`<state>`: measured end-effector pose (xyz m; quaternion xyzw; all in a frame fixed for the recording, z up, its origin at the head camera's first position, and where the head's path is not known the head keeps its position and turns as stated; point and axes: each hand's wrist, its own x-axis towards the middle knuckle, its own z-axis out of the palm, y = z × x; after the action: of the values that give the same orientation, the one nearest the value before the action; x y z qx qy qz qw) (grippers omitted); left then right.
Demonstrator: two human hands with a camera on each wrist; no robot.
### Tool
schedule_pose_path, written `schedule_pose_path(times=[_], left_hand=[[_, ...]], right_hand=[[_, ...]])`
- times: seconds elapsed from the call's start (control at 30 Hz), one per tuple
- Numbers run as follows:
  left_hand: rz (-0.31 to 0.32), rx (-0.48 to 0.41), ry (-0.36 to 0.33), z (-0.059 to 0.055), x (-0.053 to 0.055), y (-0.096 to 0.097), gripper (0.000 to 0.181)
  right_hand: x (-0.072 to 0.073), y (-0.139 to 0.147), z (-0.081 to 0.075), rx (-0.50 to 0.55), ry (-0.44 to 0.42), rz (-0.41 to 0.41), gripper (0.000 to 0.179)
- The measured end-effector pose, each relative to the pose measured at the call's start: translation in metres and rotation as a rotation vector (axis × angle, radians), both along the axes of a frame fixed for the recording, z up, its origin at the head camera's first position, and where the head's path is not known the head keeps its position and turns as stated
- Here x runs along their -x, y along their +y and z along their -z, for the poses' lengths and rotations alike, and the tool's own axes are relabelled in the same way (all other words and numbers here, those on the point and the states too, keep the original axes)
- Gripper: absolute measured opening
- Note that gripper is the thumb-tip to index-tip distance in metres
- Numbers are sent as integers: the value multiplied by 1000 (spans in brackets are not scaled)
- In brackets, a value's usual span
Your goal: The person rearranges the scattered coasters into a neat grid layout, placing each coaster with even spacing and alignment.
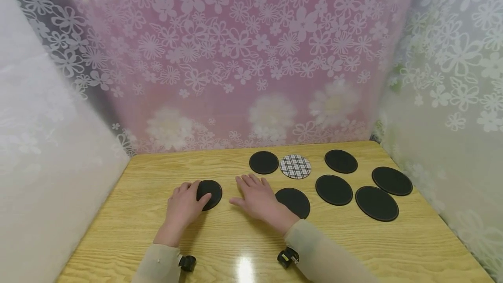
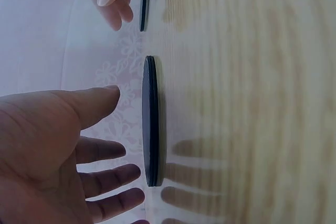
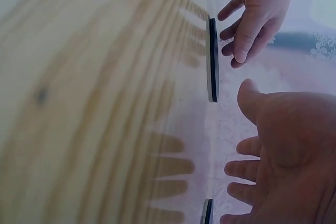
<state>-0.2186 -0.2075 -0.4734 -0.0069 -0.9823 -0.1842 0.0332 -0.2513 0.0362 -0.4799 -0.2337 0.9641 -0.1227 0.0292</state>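
Note:
My left hand (image 1: 184, 204) hovers over a small stack of round black coasters (image 1: 214, 190) at the left of the table. In the left wrist view its fingers are spread and fairly straight, with a gap between them and the stack (image 2: 150, 121), whose edge shows more than one layer. Just right of that stack, my right hand (image 1: 257, 198) is held above the bare wood, palm down, fingers extended and holding nothing. A black coaster (image 1: 294, 202) lies partly hidden behind the right wrist.
Beyond the right hand lie a black coaster (image 1: 263, 162) and a plaid white one (image 1: 295, 167), side by side. Several more black coasters (image 1: 334, 190) are scattered on the right of the wooden table (image 1: 243, 235). Flowered cloth (image 1: 255, 77) walls the back and sides.

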Motion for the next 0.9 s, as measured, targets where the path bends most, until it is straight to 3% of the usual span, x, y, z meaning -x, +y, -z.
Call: schedule_pose_path(times=[0.7,0.9], left_hand=[[-25,-5,-21,2,1,-13,67],[-38,11,-34,3,3,-16,67]], right_hand=[[4,-31,0,-37,51,6,75],[4,-40,3,-70,109,16,72]])
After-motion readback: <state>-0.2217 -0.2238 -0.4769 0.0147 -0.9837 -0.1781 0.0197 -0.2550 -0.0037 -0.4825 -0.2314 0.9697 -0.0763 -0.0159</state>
